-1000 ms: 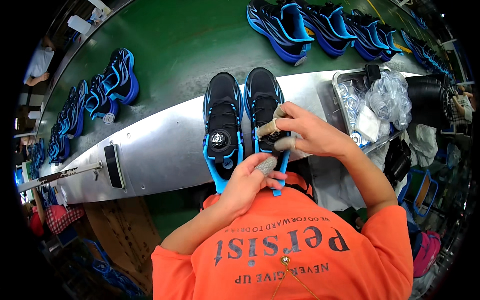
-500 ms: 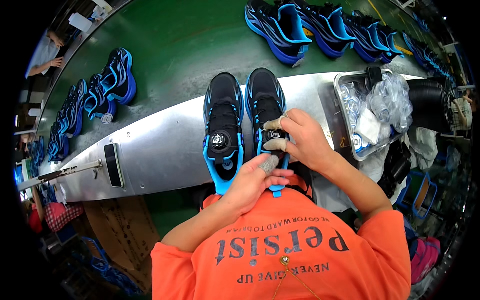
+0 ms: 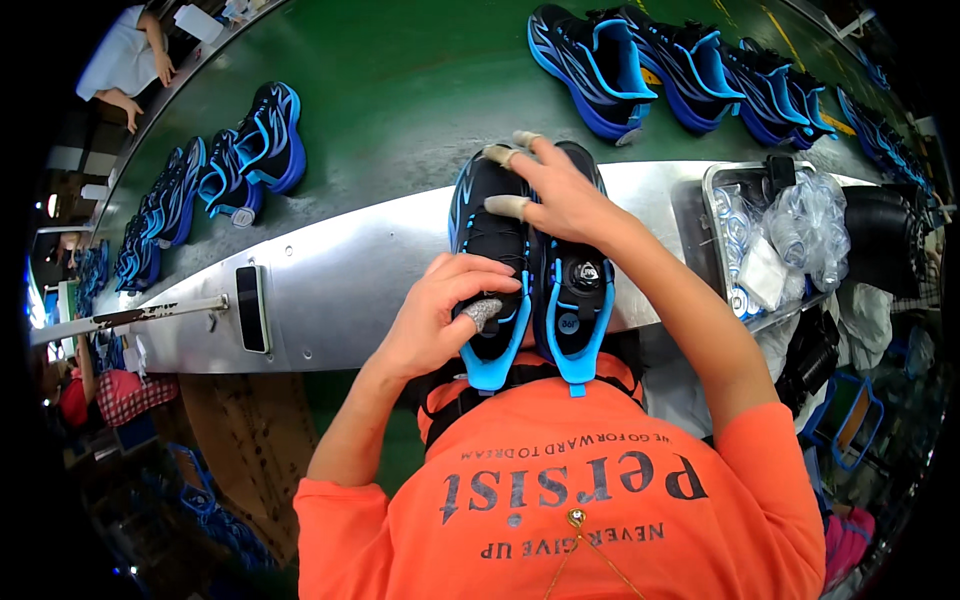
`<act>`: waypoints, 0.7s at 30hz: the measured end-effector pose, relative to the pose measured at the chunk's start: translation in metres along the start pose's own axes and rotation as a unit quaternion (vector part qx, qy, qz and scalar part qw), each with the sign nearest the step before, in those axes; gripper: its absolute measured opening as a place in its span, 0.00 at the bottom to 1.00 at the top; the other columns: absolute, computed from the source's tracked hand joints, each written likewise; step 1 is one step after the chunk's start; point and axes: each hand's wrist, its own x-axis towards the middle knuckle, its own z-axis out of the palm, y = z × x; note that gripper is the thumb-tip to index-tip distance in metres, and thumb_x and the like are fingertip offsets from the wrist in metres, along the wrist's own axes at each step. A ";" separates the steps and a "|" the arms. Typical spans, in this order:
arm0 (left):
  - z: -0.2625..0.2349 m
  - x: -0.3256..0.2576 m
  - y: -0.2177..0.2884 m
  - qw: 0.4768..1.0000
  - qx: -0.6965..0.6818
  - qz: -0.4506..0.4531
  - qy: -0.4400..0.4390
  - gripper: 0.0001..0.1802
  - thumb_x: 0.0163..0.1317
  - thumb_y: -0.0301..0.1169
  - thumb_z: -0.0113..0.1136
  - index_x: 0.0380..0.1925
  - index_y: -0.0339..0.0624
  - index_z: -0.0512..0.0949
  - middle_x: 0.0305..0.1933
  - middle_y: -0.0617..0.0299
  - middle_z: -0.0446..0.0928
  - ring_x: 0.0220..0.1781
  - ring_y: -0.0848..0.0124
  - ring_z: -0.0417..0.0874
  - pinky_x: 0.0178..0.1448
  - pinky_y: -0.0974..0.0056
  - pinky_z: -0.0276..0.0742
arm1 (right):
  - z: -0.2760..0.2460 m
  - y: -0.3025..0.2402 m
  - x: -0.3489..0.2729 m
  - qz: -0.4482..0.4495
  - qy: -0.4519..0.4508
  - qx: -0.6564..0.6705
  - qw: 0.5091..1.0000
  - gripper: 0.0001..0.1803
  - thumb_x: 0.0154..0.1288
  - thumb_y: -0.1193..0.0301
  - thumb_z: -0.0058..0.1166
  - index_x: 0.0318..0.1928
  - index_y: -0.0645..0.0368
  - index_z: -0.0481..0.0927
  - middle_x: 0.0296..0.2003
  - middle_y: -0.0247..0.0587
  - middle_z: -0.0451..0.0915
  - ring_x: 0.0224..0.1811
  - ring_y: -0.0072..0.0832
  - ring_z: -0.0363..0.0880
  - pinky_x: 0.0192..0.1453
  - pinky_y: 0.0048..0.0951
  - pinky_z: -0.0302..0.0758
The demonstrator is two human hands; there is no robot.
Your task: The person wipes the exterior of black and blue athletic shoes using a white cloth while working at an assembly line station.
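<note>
Two black sneakers with blue trim stand side by side, heels toward me. On the left sneaker (image 3: 490, 235), my left hand (image 3: 428, 312) is closed at the collar, its fingers curled over the spot of the lacing dial, which they hide. A grey wrap covers that thumb. My right hand (image 3: 572, 200) reaches across the right sneaker (image 3: 547, 315), its fingers spread over the left sneaker's toe and laces. Pale covers sit on several of its fingertips. The right sneaker's round dial (image 3: 585, 272) shows below my right wrist.
More sneakers stand on the green table (image 3: 400, 90), in a left row (image 3: 270, 140) and a right row (image 3: 590, 70). A phone (image 3: 252, 310) lies on the metal ledge (image 3: 350, 270). At right, a clear tray (image 3: 715, 215) holds plastic bags and small round parts. Another person (image 3: 125, 60) is far left.
My right hand has left the right sneaker's dial and moved up and left over the toes. My left hand has come to the left sneaker's collar. The sneakers stand closer together.
</note>
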 end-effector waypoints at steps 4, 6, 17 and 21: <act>0.002 0.001 0.010 0.994 0.054 -0.041 0.085 0.21 0.53 0.25 0.65 0.50 0.43 0.81 0.49 0.58 0.78 0.54 0.62 0.76 0.55 0.62 0.71 | 0.015 -0.007 0.024 0.062 -0.086 -0.027 0.994 0.36 0.64 0.48 0.59 0.69 0.46 0.68 0.70 0.65 0.56 0.74 0.59 0.53 0.76 0.47 0.56; 0.014 0.000 0.008 0.988 0.053 -0.089 0.117 0.21 0.52 0.25 0.66 0.50 0.42 0.80 0.49 0.58 0.78 0.55 0.62 0.76 0.54 0.63 0.71 | 0.016 -0.005 0.028 0.077 -0.103 -0.036 0.991 0.38 0.63 0.47 0.59 0.70 0.45 0.68 0.72 0.66 0.53 0.75 0.59 0.51 0.77 0.48 0.54; 0.010 -0.002 -0.002 0.992 0.013 -0.070 0.108 0.27 0.53 0.26 0.67 0.56 0.42 0.77 0.46 0.60 0.76 0.45 0.67 0.73 0.49 0.65 0.71 | 0.018 -0.002 0.032 0.065 -0.104 0.005 0.993 0.38 0.58 0.50 0.64 0.68 0.45 0.71 0.73 0.63 0.53 0.75 0.57 0.52 0.76 0.46 0.55; 0.007 0.001 -0.004 0.991 -0.005 -0.079 0.111 0.25 0.54 0.25 0.65 0.55 0.43 0.78 0.45 0.61 0.78 0.45 0.67 0.74 0.48 0.65 0.71 | 0.014 -0.003 0.031 0.064 -0.108 0.004 0.992 0.38 0.57 0.50 0.65 0.68 0.45 0.72 0.73 0.62 0.53 0.75 0.57 0.52 0.76 0.46 0.56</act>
